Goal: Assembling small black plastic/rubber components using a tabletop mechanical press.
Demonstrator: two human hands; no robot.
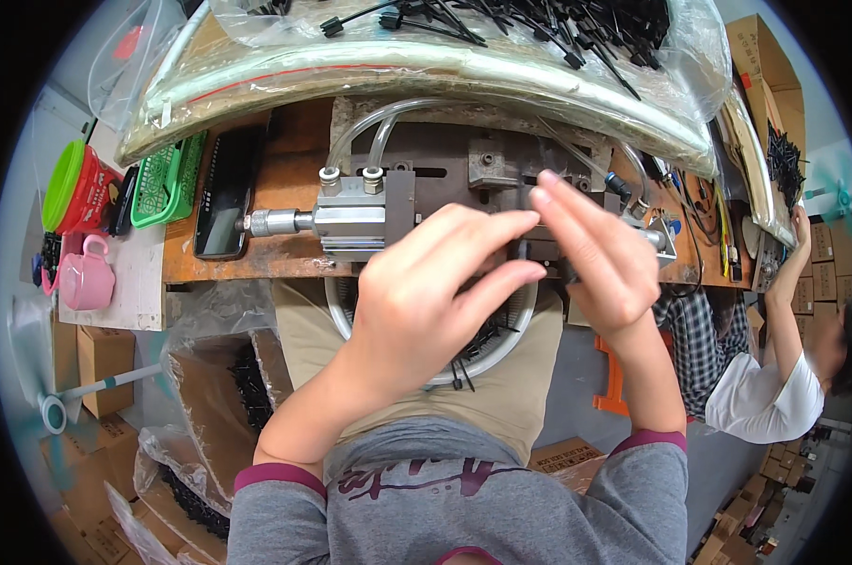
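left hand (407, 292) has thumb (504, 286) and index finger (490, 231) spread apart, right hand (614, 273) has straight fingers (576, 226) just beside those tips, bare forearms (327, 400) behind

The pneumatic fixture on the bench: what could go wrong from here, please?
The left hand and right hand appear to be over the pneumatic fixture, so fingers might get pinched if it moves. Black plastic ties stick out over the rim of the white-rimmed tub; some could fall.

metal fixture (350, 226): partly behind left hand (416, 292) | black parts (576, 33): top-cropped | left-side fan (54, 413): blades blurred
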